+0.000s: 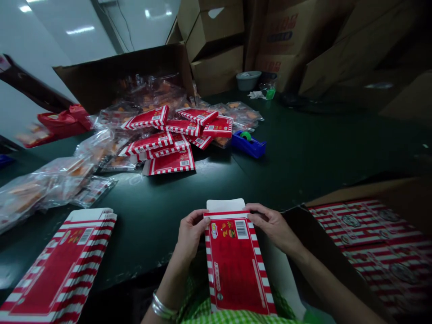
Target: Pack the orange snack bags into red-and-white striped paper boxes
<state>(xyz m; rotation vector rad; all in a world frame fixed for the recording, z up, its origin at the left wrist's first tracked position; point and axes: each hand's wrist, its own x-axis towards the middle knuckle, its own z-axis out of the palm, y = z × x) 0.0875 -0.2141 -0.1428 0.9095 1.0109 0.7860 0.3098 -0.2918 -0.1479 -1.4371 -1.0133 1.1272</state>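
Note:
A red box with striped white edges (pixel 238 265) lies in front of my body, its barcode side up and its white end flap (pixel 225 205) sticking out at the far end. My left hand (pixel 191 231) pinches the far left corner between thumb and fingers. At the far right corner, my right hand (pixel 270 222) grips the same box. A pale panel shows below my right forearm; which piece it belongs to I cannot tell. To the left lies a stack of flat red striped boxes (pixel 57 270).
Several filled red boxes (pixel 172 162) lie heaped beside clear bags (pixel 81 173) of orange pieces. A blue tape dispenser (pixel 249 145) stands right of them. An open carton (pixel 337 265) of striped boxes is at my right. Brown cartons (pixel 218 67) and a grey bowl (pixel 249 82) stand behind.

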